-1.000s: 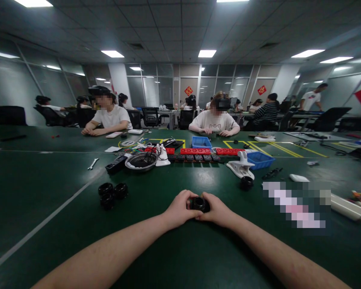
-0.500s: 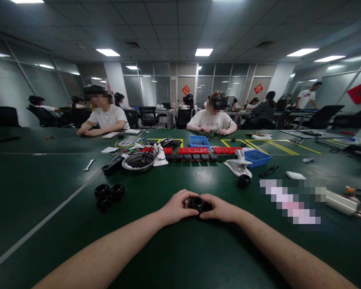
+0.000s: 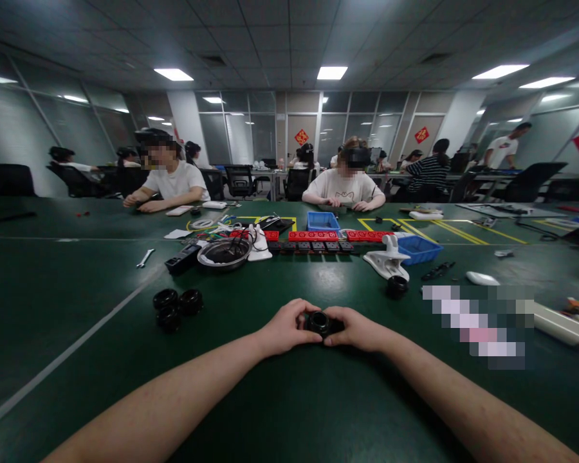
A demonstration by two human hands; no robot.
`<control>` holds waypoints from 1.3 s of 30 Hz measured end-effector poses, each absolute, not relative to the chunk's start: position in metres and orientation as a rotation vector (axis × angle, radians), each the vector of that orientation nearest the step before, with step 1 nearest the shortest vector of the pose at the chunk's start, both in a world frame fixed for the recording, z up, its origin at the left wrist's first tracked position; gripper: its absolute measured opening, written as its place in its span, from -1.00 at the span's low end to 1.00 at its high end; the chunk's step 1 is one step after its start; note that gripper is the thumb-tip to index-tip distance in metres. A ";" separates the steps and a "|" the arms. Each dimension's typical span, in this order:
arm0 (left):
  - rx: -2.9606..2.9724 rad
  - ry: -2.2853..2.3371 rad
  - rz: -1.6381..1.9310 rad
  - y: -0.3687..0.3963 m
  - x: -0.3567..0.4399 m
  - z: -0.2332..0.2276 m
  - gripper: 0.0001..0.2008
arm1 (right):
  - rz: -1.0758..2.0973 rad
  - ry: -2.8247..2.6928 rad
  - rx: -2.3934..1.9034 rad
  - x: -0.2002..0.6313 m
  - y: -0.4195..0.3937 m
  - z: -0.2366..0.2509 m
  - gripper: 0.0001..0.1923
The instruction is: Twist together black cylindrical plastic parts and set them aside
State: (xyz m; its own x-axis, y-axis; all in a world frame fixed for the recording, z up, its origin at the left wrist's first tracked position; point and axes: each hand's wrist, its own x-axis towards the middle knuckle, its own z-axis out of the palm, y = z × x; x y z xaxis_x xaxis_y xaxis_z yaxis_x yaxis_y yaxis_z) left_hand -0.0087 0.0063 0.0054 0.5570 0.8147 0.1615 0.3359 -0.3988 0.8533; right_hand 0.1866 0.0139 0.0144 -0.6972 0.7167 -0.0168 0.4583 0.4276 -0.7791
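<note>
Black ring-shaped part [image 3: 320, 321], on green table [image 3: 289, 399], well in front of metal bowl [image 3: 223, 253]. Left hand [image 3: 284, 329] and right hand [image 3: 356, 329] each grip one side. Probably rigid, light, smooth; best held by outer rim.
</note>
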 end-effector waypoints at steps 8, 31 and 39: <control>1.965 1.276 0.927 -0.008 0.004 0.002 -0.63 | 0.351 -2.393 -1.464 0.166 -0.001 0.006 -0.67; 1.983 0.943 0.757 0.001 -0.006 0.008 -0.59 | 1.179 -2.358 -0.927 0.186 0.011 0.018 -0.71; 1.990 0.973 0.782 -0.001 -0.005 0.009 -0.60 | 1.220 -2.270 -1.007 0.185 0.013 0.013 -0.71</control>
State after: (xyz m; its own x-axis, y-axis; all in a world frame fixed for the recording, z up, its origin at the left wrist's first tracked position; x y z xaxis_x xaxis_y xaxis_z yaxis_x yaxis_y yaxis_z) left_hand -0.0047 -0.0010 0.0093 0.5193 0.8342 0.1854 0.3599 -0.4102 0.8380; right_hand 0.1851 0.0132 0.0127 -0.6750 0.7378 -0.0099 0.4153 0.3688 -0.8316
